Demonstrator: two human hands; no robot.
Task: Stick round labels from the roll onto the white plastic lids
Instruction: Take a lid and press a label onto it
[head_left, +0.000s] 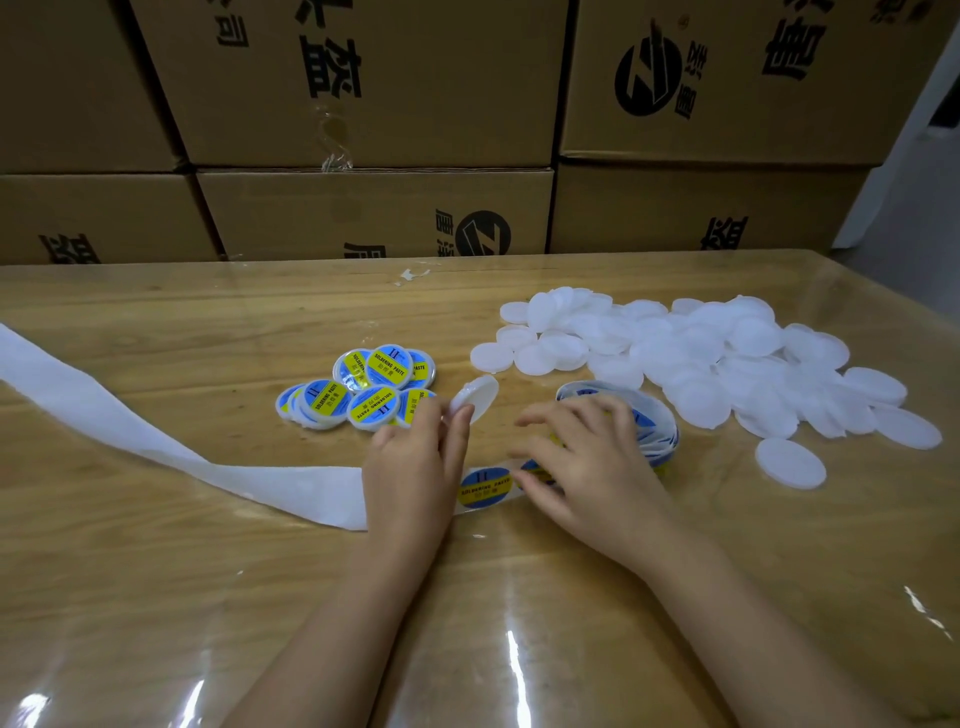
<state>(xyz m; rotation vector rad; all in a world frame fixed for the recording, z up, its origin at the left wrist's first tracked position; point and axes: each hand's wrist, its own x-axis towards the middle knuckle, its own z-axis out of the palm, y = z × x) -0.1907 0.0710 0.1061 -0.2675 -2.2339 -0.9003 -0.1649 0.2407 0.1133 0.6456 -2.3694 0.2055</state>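
My left hand (415, 457) pinches a bare white lid (475, 397), held tilted above the table between thumb and fingers. My right hand (582, 462) lies over the label strip, its fingertips on a blue-and-yellow round label (535, 470) next to another label (485, 486) on the backing. The loose label roll (654, 426) sits just behind my right hand, partly hidden by it. A big heap of plain white lids (701, 358) spreads to the right. A pile of labelled lids (363, 389) lies left of centre.
The empty white backing strip (156, 441) trails from under my left hand to the table's left edge. Stacked cardboard boxes (374, 208) wall off the far side. One stray lid (789, 462) lies at the right. A glossy clear sheet covers the wooden table (208, 597).
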